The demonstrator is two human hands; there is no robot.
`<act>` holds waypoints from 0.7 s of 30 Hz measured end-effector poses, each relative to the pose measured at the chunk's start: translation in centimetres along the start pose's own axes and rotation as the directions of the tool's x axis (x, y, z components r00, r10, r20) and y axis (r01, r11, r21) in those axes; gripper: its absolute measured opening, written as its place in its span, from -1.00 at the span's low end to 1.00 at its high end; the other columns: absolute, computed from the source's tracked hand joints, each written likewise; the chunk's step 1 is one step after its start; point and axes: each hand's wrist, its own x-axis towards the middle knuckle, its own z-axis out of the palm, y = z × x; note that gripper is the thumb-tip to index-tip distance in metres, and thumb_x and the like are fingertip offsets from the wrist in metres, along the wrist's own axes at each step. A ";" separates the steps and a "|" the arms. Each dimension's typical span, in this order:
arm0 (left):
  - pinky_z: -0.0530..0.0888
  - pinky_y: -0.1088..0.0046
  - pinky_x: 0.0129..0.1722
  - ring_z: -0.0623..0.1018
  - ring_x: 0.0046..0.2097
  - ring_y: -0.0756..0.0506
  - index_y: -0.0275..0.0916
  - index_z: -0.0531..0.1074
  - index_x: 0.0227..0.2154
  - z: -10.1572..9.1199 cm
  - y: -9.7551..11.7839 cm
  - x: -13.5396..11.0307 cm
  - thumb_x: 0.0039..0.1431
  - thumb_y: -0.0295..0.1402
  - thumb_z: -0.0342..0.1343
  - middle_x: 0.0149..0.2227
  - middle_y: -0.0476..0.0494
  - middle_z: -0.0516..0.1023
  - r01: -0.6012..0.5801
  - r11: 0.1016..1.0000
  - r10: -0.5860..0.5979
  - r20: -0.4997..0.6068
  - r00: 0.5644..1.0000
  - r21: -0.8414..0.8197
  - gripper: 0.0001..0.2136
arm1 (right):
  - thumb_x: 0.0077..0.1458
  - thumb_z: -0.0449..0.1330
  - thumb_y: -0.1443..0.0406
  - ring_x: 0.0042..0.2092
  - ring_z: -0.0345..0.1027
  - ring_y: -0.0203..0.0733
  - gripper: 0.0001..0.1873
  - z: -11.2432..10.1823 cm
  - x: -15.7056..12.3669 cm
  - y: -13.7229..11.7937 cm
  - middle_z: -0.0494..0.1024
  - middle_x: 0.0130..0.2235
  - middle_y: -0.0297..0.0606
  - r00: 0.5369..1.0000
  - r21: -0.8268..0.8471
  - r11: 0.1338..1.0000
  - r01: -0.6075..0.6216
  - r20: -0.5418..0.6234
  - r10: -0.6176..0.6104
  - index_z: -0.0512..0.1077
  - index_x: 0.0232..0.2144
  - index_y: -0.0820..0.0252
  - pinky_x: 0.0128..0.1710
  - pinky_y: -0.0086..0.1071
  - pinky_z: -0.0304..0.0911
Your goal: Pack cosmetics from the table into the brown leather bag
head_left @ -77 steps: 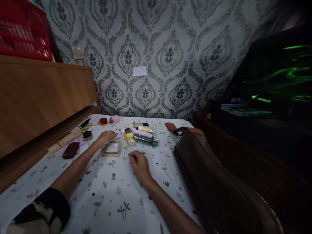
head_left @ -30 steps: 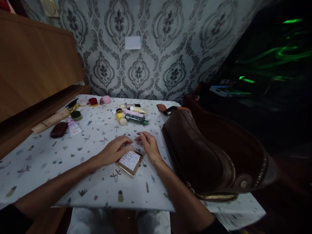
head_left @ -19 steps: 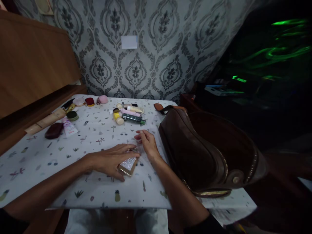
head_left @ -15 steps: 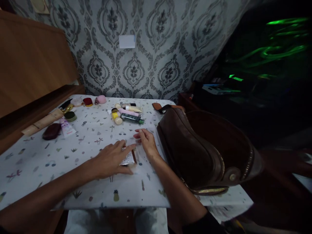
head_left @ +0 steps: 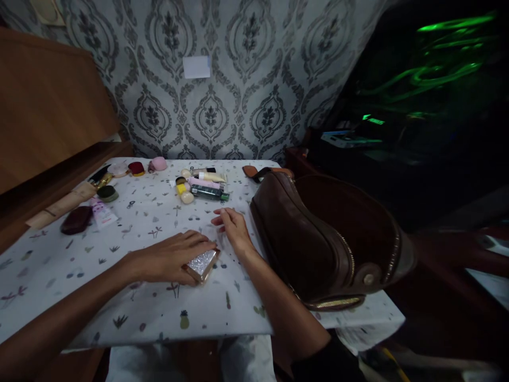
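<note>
A small flat case with a glittery silver top and a copper-coloured edge rests at the middle of the table. My left hand is closed round its left side, the fingers covering part of it. To the right and a little farther back, my right hand holds nothing, its fingers apart and loosely bent above the cloth. Just right of that hand stands a large dark brown bag with its zipped top gaping.
Behind my hands lies a group of tubes with a dark green bottle. At the left are a maroon case, a white-and-pink tube, a green jar and a beige tube. A wooden panel rises at the left.
My left hand has closed more round the glittery case, which has turned and shows more of its edge. My right hand stays open beside it. The whole view has shifted slightly.
</note>
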 end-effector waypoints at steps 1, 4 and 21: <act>0.31 0.29 0.12 0.34 0.18 -0.25 0.02 0.16 0.26 0.3 0.2 0.5 0.17 -0.08 0.16 0.17 -0.14 0.34 0.020 1.000 -0.020 -0.022 1.000 -0.004 -0.39 | 0.18 0.02 0.11 -0.35 0.47 -0.20 -0.66 0.0 0.0 0.0 0.60 -0.42 -0.23 1.000 0.017 1.000 -0.015 0.006 0.015 0.50 -0.30 0.20 -0.44 -0.44 0.28; 0.32 0.22 0.11 0.34 0.13 -0.27 -0.10 0.15 0.25 2.0 0.8 2.4 0.17 0.01 0.13 0.12 -0.23 0.35 0.085 0.996 -0.082 -0.159 0.984 0.011 -0.36 | 0.18 0.02 0.09 -0.38 0.46 -0.21 -0.64 0.0 0.1 0.2 0.58 -0.43 -0.24 0.998 0.062 0.997 -0.052 0.022 0.051 0.50 -0.30 0.21 -0.43 -0.42 0.29; 0.27 0.07 0.24 0.27 0.25 -0.29 -0.21 0.04 0.27 5.4 0.0 5.1 0.23 -0.01 0.06 0.23 -0.34 0.24 0.036 0.901 -0.288 -0.534 0.795 -0.432 -0.35 | 0.04 0.11 -0.03 -0.38 0.39 -0.19 -0.58 -0.3 0.2 0.2 0.53 -0.46 -0.29 0.997 0.153 0.986 -0.063 -0.040 0.070 0.50 -0.41 0.19 -0.35 -0.37 0.26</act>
